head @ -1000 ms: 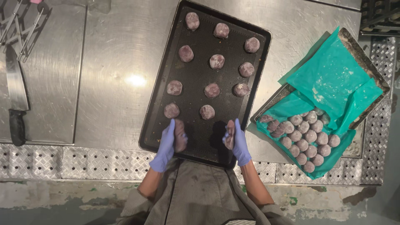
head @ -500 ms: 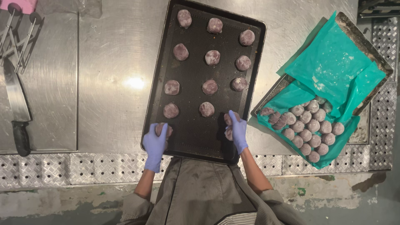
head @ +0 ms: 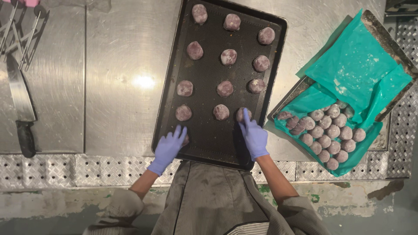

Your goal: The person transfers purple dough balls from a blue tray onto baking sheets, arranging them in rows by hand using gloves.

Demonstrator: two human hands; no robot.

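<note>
- The left hand [head: 167,148], in a blue glove, lies low and left of centre on the near left corner of the dark tray [head: 204,135]; its fingers are spread flat over a purple dough ball [head: 186,140] that barely shows under them. The grip is apart, pressing rather than closing.
- The right hand [head: 253,137], also gloved in blue, sits just right of centre on the tray's near right part, fingers stretched forward and close together, tips on another dough ball [head: 241,114]. It is not clamped on it; whether the ball is pinched I cannot tell.
- The tray is a perforated black baking sheet running from the top centre of the frame down to the hands, set at a slight slant on the steel counter [head: 122,87].
- On it lie rows of round purple dough pieces [head: 225,88], three across, well apart from each other.
- To the right, a second tray [head: 394,48] lined with teal plastic film [head: 357,65] holds a tight cluster of more purple balls [head: 328,137].
- At the far left of the frame a large knife [head: 21,109] lies on the counter, with a wire tool [head: 21,26] above it.
</note>
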